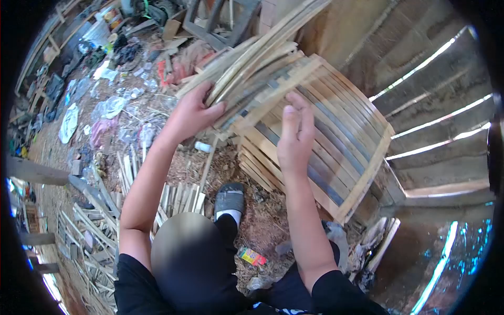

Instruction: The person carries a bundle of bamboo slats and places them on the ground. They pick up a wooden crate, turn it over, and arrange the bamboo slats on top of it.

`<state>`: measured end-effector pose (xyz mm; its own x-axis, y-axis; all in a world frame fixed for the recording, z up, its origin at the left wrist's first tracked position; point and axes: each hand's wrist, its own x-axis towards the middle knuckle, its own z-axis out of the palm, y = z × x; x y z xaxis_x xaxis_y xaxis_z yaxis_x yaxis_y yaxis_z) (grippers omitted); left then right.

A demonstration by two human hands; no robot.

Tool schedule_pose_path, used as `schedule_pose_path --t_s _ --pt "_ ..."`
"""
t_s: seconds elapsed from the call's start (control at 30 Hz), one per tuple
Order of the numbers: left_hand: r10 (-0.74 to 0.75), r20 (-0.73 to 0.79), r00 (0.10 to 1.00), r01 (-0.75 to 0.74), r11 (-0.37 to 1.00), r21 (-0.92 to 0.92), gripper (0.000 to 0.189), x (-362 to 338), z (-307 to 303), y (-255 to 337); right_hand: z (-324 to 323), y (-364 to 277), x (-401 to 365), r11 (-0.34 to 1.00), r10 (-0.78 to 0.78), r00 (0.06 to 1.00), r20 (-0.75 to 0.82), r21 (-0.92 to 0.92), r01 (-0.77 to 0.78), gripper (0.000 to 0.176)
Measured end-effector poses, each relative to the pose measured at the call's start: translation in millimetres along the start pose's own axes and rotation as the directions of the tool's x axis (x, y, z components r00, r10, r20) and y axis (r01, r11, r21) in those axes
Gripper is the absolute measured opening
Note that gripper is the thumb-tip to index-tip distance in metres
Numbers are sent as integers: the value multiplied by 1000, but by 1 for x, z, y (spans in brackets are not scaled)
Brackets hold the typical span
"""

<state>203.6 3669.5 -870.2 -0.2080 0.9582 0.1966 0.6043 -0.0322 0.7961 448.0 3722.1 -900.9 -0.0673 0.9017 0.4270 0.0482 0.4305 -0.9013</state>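
Long thin wooden strips (254,55) lie in a bundle across the top of a slatted wooden crate. My left hand (194,113) grips the near end of these strips, thumb on one side and fingers on the other. Above the crate (325,134), my right hand (296,134) is raised with its thumb and fingers apart and nothing between them. The crate has light and grey slats, with a pale frame board along its edge.
Scrap sticks (178,199) are piled on the ground at the lower left. Plastic litter (110,107) covers the dirt floor. A plank wall (430,105) stands at the right. A slippered foot (229,199) and a colourful packet (252,256) are below the crate.
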Motion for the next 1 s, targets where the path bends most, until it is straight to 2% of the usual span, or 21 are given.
schedule_pose_path --t_s 0.03,0.07,0.13,0.17,0.2,0.23,0.27,0.3,0.43,0.47,0.63,0.7,0.77,0.8,0.87,0.9,0.97,1.0 --pt "-12 71 997 12 1000 3 44 -7 12 12 -14 -4 -3 1000 8 1000 -9 -26 -8 42" --pt "-146 162 976 154 987 -40 45 -13 25 30 -25 -8 -6 998 51 998 -31 -44 -52 42" --pt "-35 134 990 27 998 57 49 -23 57 42 -44 -12 -7 994 85 995 -61 -68 -89 42" --pt "2 121 993 -19 991 135 50 -29 66 50 -54 -13 -5 983 130 991 -21 -125 -132 42" --pt "9 121 993 -24 992 125 50 -32 72 51 -63 -13 -4 968 180 983 16 -183 -175 42" --pt "34 149 988 -69 969 236 50 -34 78 50 -71 -11 -6 967 176 984 13 -191 -170 42" --pt "56 178 982 -116 932 344 51 -37 83 51 -78 -7 -8 954 126 992 13 -277 -118 42" --pt "61 179 982 -120 933 340 51 -41 87 54 -84 -8 -10 931 79 997 16 -359 -68 42" --pt "48 142 989 -109 882 459 52 -51 98 68 -96 -11 -24 907 125 992 32 -410 -101 43" --pt "51 132 990 -111 858 501 52 -52 100 71 -96 -6 -26 895 103 993 60 -440 -67 44" --pt "88 87 992 -121 845 520 50 -43 106 77 -91 5 -29 863 61 985 159 -504 28 50" --pt "100 62 993 -118 834 539 50 -43 108 80 -89 20 -31 777 -60 984 165 -611 150 54" --pt "-12 60 998 -21 845 535 60 -43 105 88 -89 21 -33 760 -71 981 181 -627 171 54" --pt "-11 60 998 -23 844 536 60 -46 104 91 -89 21 -35 745 -80 978 194 -640 188 54" --pt "190 127 973 -219 608 763 73 -53 100 93 -91 19 -38 772 -76 982 171 -614 167 53" --pt "190 127 973 -219 608 763 73 -53 103 86 -93 19 -38 796 -69 986 153 -588 147 53" --pt "309 190 932 -348 614 709 80 -54 115 65 -95 20 -36 811 -67 988 141 -569 136 52" --pt "308 192 932 -349 613 709 80 -55 121 61 -95 21 -36 826 -65 990 127 -549 125 51"
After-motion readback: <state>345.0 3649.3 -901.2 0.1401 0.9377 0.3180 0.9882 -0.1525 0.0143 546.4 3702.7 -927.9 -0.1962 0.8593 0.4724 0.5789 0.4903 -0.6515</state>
